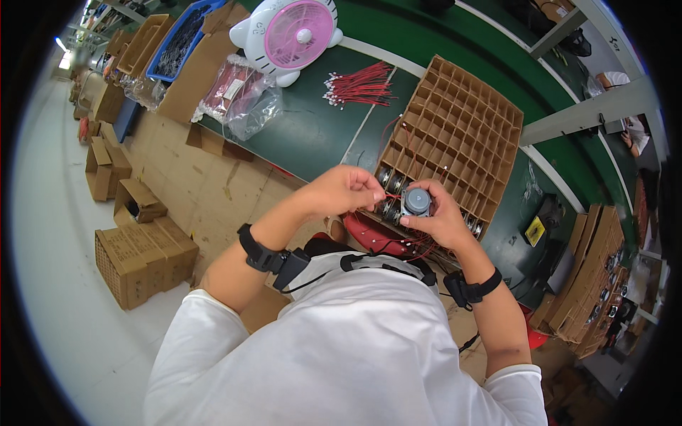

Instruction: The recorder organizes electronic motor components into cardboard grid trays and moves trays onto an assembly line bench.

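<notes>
My right hand [442, 215] grips a small round speaker [417, 201] by its sides, its grey magnet back facing up. Close on its left, my left hand [349, 190] pinches a red wire [392, 196] between thumb and fingertips, at the speaker's edge. Both hands are over the near edge of a cardboard divider box [455, 135] with many square cells. Several more speakers [384, 175] sit in the near cells, partly hidden by my hands. Loose red wires [383, 238] hang below the box's near edge, in front of my body.
On the green table [312, 135] lie a bundle of red wires [361, 85] and a plastic bag of wires [234, 89]. A pink and white fan [298, 35] stands behind them. Cardboard boxes [145, 259] stand on the floor at left; a box of speakers [593, 284] is at right.
</notes>
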Demonstrator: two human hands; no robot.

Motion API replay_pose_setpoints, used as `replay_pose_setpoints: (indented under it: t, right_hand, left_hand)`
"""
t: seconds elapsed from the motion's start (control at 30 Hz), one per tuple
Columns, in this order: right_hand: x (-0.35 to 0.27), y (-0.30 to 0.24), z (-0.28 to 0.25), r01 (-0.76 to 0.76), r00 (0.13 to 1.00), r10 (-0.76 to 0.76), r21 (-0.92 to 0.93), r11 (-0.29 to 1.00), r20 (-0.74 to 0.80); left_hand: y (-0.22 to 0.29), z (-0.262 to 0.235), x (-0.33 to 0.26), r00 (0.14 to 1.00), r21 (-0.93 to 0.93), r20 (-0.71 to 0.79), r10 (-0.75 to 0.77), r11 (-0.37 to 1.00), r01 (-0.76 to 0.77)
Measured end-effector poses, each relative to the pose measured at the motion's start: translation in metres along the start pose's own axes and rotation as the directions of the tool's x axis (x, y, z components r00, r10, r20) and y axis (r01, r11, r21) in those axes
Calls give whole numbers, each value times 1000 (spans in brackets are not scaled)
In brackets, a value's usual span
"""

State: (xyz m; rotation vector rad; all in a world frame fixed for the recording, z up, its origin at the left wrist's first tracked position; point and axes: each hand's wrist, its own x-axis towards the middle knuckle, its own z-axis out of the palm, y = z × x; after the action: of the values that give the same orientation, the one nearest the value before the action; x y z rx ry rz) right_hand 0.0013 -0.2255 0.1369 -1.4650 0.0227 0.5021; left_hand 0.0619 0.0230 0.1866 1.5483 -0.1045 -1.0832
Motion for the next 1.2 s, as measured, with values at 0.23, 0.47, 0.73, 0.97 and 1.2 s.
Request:
replay_pose_setpoints:
  t: [0.23, 0.47, 0.73, 0.97, 1.2]
  right_hand:
    - [9, -9, 5, 79, 996, -83, -105, 991, -39]
    - [14, -18, -1, 114, 991, -130, -478, 871, 0]
    - [31, -16, 4, 38, 978, -169, -691, 722, -123]
    - [48, -19, 5, -212, 923, 216, 49, 976, -318]
    - [68, -27, -3, -172, 891, 193, 90, 981, -411]
  left_hand:
    - [24, -8, 7, 999, -34, -43, 13, 999, -15]
    - [29, -12, 25, 995, -61, -37, 96, 993, -98]
    - [54, -8, 57, 991, 131, -39, 128, 984, -122]
    - [36, -33, 80, 951, -269, -302, -60, 963, -25]
    - [-49, -29, 153, 807, 104, -535, 251, 967, -232]
